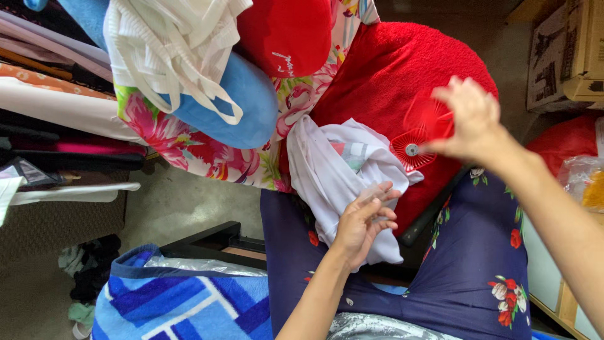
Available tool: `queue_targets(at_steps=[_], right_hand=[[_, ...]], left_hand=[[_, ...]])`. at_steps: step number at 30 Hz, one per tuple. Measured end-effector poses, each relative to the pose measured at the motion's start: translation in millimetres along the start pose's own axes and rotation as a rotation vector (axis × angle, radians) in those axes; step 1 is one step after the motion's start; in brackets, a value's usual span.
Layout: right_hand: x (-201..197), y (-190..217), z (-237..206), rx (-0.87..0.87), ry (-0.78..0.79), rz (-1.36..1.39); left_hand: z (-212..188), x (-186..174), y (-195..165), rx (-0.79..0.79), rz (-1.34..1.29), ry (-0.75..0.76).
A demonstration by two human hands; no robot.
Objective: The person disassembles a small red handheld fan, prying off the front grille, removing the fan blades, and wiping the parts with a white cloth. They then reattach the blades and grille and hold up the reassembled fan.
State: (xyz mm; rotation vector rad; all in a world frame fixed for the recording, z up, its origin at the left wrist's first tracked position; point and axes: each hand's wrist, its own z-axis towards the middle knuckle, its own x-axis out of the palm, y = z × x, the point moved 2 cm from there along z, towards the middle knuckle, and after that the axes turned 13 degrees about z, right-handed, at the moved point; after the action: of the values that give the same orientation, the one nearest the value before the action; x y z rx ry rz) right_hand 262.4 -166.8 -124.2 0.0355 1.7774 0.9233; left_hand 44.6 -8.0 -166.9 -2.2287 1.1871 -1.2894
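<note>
White cloth, a soft folded garment (340, 182), lies across the person's lap, draped over the left thigh of dark blue floral trousers (472, 264). A bit of clear plastic (371, 195) shows at its lower part. The left hand (363, 223) rests on the garment there, fingers bent and loosely curled against the cloth and the plastic; whether it truly grips either one cannot be told. A pale printed patch shows through the garment near its upper fold.

Just beside the garment, towards the right knee, sits a small red handheld fan (418, 135) with a round grille and a silver hub. The right hand (469, 119) is raised at the fan, fingers bunched and blurred; it seems to pinch the fan's upper part, though the blur leaves the grip unsure.

Behind both lies a large red fleecy cushion (402, 69), touching the garment's far edge. Past it are a flowered pink and green sheet (207, 151), a blue pillow (245, 101), a red pillow (289, 31) and a white ribbed top with straps (170, 44). Stacked folded fabrics (56, 94) fill the left side. A blue and white checked blanket (182, 302) sits low on the left, near a dark wooden frame (214, 239). Cardboard boxes (566, 50) stand at the upper right.
</note>
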Motion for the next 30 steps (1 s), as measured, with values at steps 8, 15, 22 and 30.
queue_targets(at_steps=[8, 15, 22, 30], right_hand=[[-15, 10, 24, 0.075, 0.03, -0.214], [2, -2, -16, 0.107, 0.289, -0.254], [8, -7, -84, 0.582, 0.24, 0.758], [-10, 47, -185, 0.667, 0.02, 1.531]], left_hand=[[0, 8, -14, 0.031, -0.472, 0.228], [1, 5, -18, -0.064, -0.667, 0.232], [-21, 24, -29, 0.044, -0.571, 0.268], [-71, 62, -54, 0.131, -0.343, 0.307]])
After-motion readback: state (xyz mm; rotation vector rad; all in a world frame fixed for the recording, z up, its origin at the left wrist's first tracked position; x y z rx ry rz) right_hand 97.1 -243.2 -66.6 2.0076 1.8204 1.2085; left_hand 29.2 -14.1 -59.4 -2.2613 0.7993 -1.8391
